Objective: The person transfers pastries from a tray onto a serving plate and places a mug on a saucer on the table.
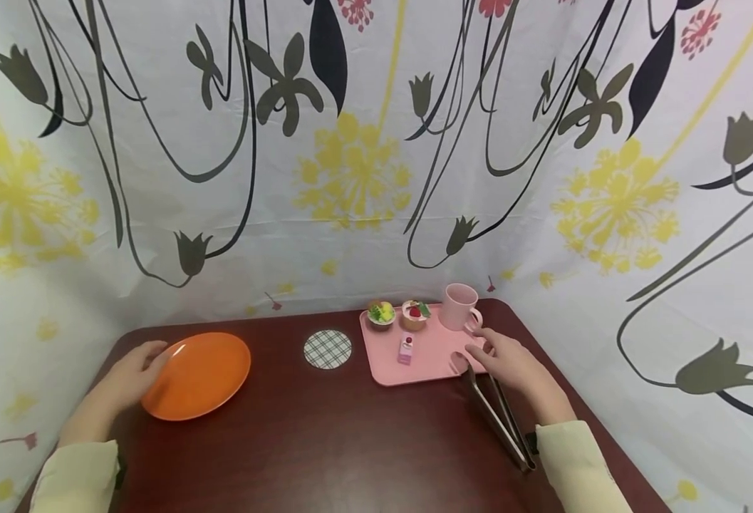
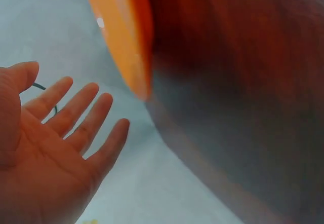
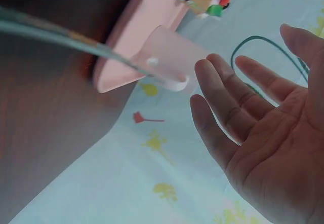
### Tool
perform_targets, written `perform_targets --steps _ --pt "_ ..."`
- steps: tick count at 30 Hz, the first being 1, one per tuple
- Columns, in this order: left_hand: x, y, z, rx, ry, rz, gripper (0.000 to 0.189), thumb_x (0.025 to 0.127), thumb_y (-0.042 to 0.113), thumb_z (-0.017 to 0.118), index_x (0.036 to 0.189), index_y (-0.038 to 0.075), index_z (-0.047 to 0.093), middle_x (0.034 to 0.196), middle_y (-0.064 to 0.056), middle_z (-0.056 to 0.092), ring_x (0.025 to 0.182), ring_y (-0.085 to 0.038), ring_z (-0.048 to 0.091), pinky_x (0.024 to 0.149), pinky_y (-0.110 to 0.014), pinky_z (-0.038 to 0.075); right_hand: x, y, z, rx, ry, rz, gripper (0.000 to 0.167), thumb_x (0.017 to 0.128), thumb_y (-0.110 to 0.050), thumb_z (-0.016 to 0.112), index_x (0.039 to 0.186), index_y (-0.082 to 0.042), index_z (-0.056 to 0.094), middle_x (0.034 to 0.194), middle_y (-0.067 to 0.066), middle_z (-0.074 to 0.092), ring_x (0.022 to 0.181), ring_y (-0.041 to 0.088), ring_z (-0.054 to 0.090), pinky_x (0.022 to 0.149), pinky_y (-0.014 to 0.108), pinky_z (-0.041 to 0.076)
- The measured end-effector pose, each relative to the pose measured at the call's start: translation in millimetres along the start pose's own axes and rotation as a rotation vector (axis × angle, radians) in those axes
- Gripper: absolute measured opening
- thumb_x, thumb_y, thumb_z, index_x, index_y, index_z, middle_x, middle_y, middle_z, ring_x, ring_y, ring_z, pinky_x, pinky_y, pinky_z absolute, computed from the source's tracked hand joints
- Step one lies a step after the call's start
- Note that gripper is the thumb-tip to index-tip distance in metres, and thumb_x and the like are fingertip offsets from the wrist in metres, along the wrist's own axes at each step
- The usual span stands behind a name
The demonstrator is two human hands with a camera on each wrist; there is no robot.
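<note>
My left hand is at the left edge of an orange plate; the left wrist view has its fingers spread, apart from the plate's rim, holding nothing. Over the right side of a pink tray hovers my right hand, its fingers relaxed and the palm bare. Below it, metal tongs lean with one tip on the tray's front edge and the hinge end toward me. A pink mug stands at the tray's back right corner, just beyond my right fingertips.
The tray also bears a small cup of green and yellow pieces, a berry-topped tart and a pink cake slice. Between plate and tray lies a round checked coaster. Patterned curtains enclose the dark table.
</note>
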State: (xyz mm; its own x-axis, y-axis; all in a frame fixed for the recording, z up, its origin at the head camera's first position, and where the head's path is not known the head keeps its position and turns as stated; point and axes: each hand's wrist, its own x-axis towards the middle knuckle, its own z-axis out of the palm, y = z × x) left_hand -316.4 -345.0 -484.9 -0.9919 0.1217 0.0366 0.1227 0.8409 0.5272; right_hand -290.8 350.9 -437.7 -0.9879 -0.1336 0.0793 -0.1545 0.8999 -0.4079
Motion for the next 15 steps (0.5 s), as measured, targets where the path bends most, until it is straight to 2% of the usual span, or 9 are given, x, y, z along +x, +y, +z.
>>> perform_targets --steps 3,5,7,9,11,15 --pt "-1.4 -11.6 4.5 0.007 0.034 0.011 0.058 0.116 0.030 0.042 0.147 -0.019 0.042 0.143 -0.046 0.048 0.127 -0.062 0.053 0.103 -0.073 0.045 -4.0 6 4 -0.028 0.014 0.016 0.058 0.107 -0.043 0.062 0.142 0.003 0.061 0.106 0.014 0.071 0.089 0.024 0.066 0.079 0.045 0.054" --pt "-1.9 -18.3 7.4 0.018 0.051 0.013 0.057 0.115 0.028 0.044 0.144 -0.021 0.043 0.140 -0.047 0.049 0.126 -0.063 0.051 0.103 -0.074 0.044 -6.8 11 7 -0.069 0.031 0.029 0.061 0.106 -0.041 0.063 0.140 0.010 0.060 0.118 0.025 0.071 0.103 0.037 0.070 0.090 0.054 0.056" --pt "-2.7 -24.4 10.0 0.025 0.059 0.004 0.055 0.114 0.025 0.046 0.142 -0.023 0.044 0.138 -0.048 0.050 0.126 -0.063 0.050 0.103 -0.075 0.043 -10.3 13 9 -0.111 0.038 0.054 0.066 0.106 -0.042 0.063 0.141 0.014 0.057 0.132 0.036 0.065 0.120 0.049 0.066 0.101 0.063 0.052" --pt "-3.4 -30.0 12.5 0.025 0.058 -0.009 0.054 0.113 0.023 0.047 0.142 -0.023 0.044 0.137 -0.048 0.050 0.126 -0.064 0.049 0.104 -0.075 0.042 -14.1 14 10 -0.152 0.036 0.096 0.075 0.105 -0.046 0.062 0.144 0.016 0.053 0.139 0.039 0.060 0.128 0.055 0.062 0.102 0.068 0.050" --pt "-4.1 -34.2 14.0 0.013 0.042 -0.026 0.056 0.113 0.023 0.046 0.143 -0.024 0.041 0.138 -0.049 0.047 0.126 -0.065 0.048 0.104 -0.076 0.041 -18.0 14 9 -0.173 0.010 0.158 0.080 0.104 -0.055 0.060 0.140 0.016 0.056 0.136 0.039 0.061 0.124 0.056 0.063 0.097 0.068 0.052" --pt "-3.4 -41.2 16.0 -0.006 0.018 -0.039 0.064 0.114 0.026 0.041 0.147 -0.028 0.031 0.141 -0.054 0.040 0.129 -0.069 0.042 0.106 -0.078 0.038 -25.1 12 5 -0.164 -0.111 0.297 0.094 0.098 -0.069 0.059 0.137 0.017 0.057 0.135 0.037 0.063 0.118 0.054 0.066 0.091 0.068 0.053"
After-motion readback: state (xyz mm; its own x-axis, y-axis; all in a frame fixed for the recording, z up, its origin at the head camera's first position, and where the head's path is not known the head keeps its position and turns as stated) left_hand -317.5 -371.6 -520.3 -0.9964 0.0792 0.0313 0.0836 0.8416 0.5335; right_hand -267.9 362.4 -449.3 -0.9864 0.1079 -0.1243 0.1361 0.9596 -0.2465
